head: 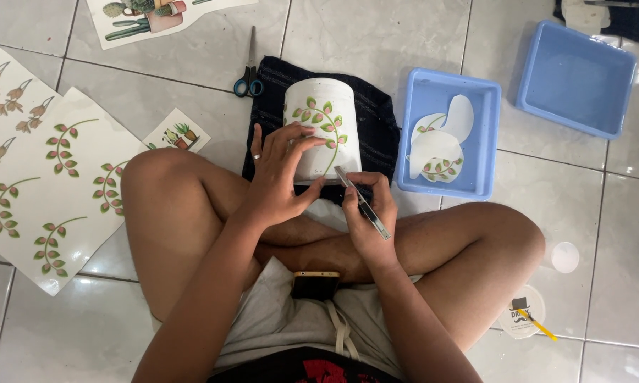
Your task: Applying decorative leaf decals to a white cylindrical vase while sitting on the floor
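Carefully: left hand (280, 177), fingers spread, presses leaf decal (324, 120) onto white pot (323, 128) lying just ahead of it on dark cloth (376, 117). Right hand (365, 206) pinches metal blade (362, 202) beside it; keep blade flat, strokes light, w/ fingertips steady.

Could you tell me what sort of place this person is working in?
Probably a home floor used as a craft spot: the person sits cross-legged on pale floor tiles, with decal sheets, scissors and blue trays spread around a white pot.
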